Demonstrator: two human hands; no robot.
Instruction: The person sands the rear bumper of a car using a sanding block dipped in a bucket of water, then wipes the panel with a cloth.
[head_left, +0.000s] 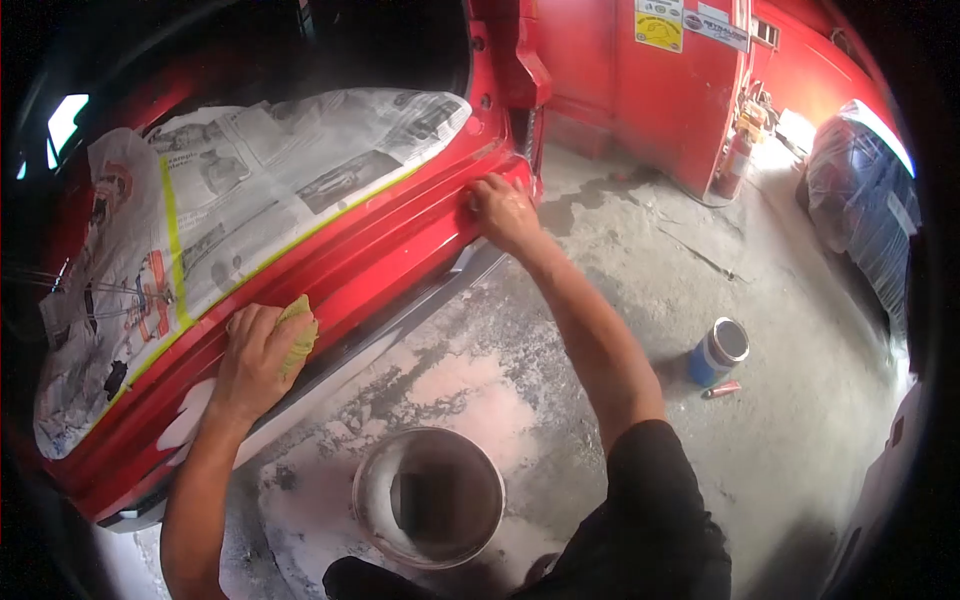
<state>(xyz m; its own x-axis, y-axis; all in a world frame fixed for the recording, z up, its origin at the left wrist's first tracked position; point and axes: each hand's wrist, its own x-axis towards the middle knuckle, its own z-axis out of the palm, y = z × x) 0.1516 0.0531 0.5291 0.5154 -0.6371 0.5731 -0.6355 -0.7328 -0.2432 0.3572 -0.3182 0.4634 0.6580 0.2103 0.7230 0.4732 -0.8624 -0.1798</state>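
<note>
A red car sill (370, 262) runs diagonally from lower left to upper centre. Newspaper sheets (280, 180) edged with yellow-green tape (172, 235) cover the part above it. My left hand (258, 355) rests on the sill's lower left part, fingers wrapped round a yellow-green cloth or pad (300, 335). Farther up, my right hand (500, 208) lies on the sill near its far end, fingers bent and touching the red surface. Whether anything is under those fingers is hidden. A pale patch (188, 415) shows on the sill below my left hand.
A round bucket (490, 490) stands on the dusty floor before me. To the right are a blue can (708, 362) and a small red tube (722, 390). A plastic-covered object (862, 200) stands at far right, and a red panel with stickers (660, 110) behind.
</note>
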